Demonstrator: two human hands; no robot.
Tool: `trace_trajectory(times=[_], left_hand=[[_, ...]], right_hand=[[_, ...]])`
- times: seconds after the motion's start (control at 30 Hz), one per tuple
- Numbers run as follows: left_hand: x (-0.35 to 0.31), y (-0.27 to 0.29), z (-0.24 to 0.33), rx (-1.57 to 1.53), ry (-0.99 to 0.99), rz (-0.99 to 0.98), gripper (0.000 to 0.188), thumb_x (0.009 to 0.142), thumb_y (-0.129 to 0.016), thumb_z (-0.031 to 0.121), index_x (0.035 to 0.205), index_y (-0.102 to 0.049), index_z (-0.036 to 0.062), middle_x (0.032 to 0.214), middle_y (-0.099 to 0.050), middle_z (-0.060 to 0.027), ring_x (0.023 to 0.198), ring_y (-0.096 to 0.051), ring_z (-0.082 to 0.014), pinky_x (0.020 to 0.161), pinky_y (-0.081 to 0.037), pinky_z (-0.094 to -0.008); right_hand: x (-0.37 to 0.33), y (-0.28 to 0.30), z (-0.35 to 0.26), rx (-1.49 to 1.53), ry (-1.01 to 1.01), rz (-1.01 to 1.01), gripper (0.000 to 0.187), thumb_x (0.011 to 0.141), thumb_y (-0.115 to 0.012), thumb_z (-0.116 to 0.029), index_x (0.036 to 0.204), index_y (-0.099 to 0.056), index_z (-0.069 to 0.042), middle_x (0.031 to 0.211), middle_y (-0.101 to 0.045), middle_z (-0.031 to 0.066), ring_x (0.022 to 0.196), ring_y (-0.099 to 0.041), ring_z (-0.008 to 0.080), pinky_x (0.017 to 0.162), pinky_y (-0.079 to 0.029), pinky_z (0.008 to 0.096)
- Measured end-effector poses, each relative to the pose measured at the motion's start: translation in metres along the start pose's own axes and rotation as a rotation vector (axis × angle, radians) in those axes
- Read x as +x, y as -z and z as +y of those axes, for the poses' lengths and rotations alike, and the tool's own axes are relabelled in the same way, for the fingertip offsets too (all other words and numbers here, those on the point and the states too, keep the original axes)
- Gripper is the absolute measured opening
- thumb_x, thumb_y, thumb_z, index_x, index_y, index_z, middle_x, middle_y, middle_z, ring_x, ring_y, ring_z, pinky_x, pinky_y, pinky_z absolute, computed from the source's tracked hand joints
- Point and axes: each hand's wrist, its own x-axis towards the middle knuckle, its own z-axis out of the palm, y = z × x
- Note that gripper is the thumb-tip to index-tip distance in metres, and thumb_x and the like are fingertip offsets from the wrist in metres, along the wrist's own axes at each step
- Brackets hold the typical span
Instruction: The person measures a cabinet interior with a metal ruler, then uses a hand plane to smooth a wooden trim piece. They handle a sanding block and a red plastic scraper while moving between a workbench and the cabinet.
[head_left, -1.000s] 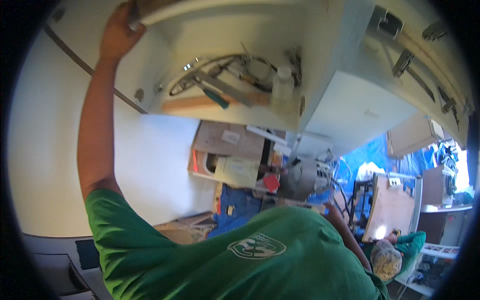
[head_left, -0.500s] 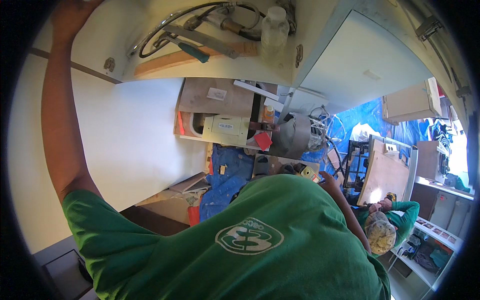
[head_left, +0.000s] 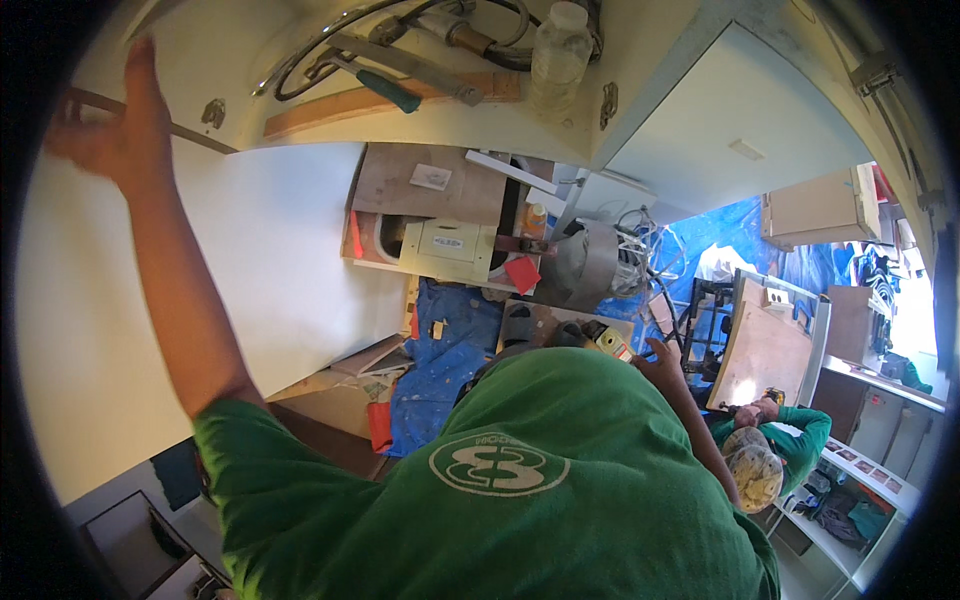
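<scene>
At the far left my left hand (head_left: 120, 140) is raised beside the edge of a cream cabinet panel (head_left: 260, 260), fingers spread and slightly blurred; nothing shows in it. My right hand (head_left: 662, 367) is low on the right, its fingers apart, near a yellow-and-white boxy item (head_left: 612, 343). I see nothing held there. In the open cabinet (head_left: 225, 75) above lie a green-handled hammer (head_left: 388, 90), a flat metal bar (head_left: 410, 68), a wooden strip (head_left: 300, 118) and a flexible hose (head_left: 345, 28). A clear plastic bottle (head_left: 560, 60) stands at their right.
Below are a brown board (head_left: 430, 200), a cream box-shaped unit (head_left: 445, 250) and a grey bucket-like container (head_left: 590, 260). Blue sheeting (head_left: 450, 350) covers part of the floor. At the right, a co-worker in a cap (head_left: 755, 465) bends by a wooden panel (head_left: 765, 350), holding a yellow drill-like tool.
My left hand has come down from the top edge, its fingers now in view and spread. The right hand's fingers have opened apart. My view has shifted slightly.
</scene>
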Motion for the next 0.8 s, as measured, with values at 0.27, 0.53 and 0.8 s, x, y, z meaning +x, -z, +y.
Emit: trace_trajectory(times=[0.27, 0.53, 0.8], left_hand=[[-0.219, 0.125, 0.132, -0.598, 1.042, -0.618, 0.007, 0.096, -0.064, 0.006, 0.092, -0.068, 0.0022, 0.083, -0.07, -0.0053, 0.077, -0.065, -0.0126, 0.072, -0.053, -0.0273], [-0.27, 0.143, 0.241, -0.964, 0.98, -1.228, 0.046, 0.103, -0.053, 0.031, 0.067, -0.058, 0.0036, 0.058, -0.058, -0.0038, 0.055, -0.055, -0.0127, 0.055, -0.045, -0.0314], [-0.205, 0.076, 0.278, -1.424, 0.85, -1.071, 0.028, 0.101, -0.057, 0.02, 0.122, -0.055, 0.0016, 0.087, -0.065, -0.0061, 0.083, -0.061, -0.0143, 0.081, -0.048, -0.0273]], right_hand=[[0.005, -0.004, 0.02, -0.064, 0.023, 0.029, 0.062, 0.08, -0.074, -0.033, 0.131, -0.057, 0.0, 0.128, -0.057, 0.0275, 0.113, -0.06, 0.0392, 0.098, -0.048, 0.0457], [-0.01, 0.027, -0.056, 0.014, -0.004, -0.047, 0.059, 0.082, -0.075, -0.027, 0.131, -0.058, 0.001, 0.122, -0.065, 0.0229, 0.105, -0.067, 0.0355, 0.094, -0.051, 0.0416], [0.021, 0.008, -0.003, -0.076, 0.189, 0.083, 0.022, 0.074, -0.068, -0.014, 0.092, -0.068, -0.002, 0.089, -0.069, 0.0191, 0.083, -0.067, 0.0361, 0.074, -0.053, 0.0433]])
